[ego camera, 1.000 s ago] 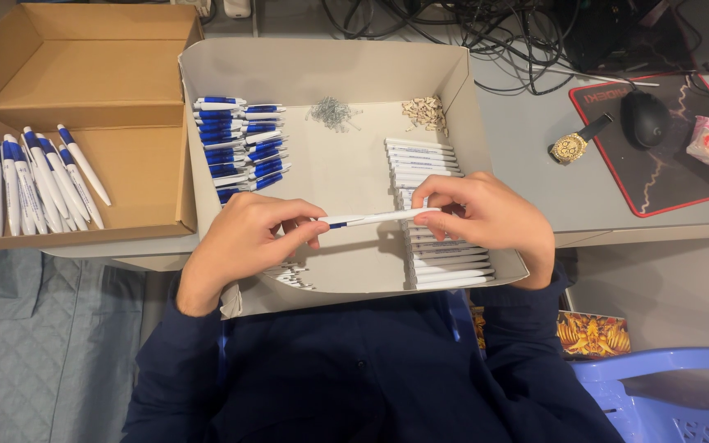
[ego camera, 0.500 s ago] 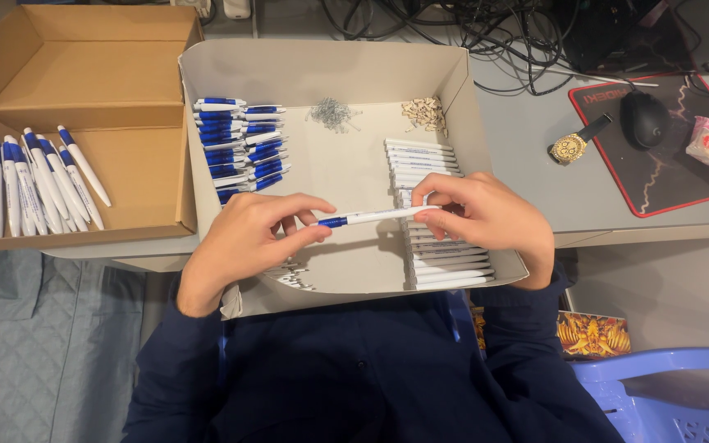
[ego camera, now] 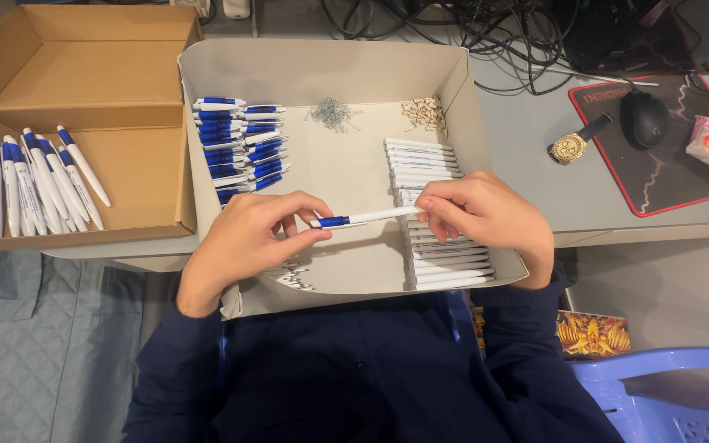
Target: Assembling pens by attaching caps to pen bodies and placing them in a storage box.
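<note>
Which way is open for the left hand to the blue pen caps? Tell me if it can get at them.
Probably yes: the left hand lies just below the blue pen caps, nothing between, but it holds the pen.

Hidden, cropped and too small to read

Under the right hand (ego camera: pixel 490 220) part of the row of white barrels (ego camera: pixel 428 164) is covered, and the pen (ego camera: pixel 364 218) has both ends buried between fingertips. Below the left hand (ego camera: pixel 248 238) a few small parts (ego camera: pixel 293 277) are too tiny to identify. The plastic chair (ego camera: pixel 666 394) runs off the bottom edge.
</note>
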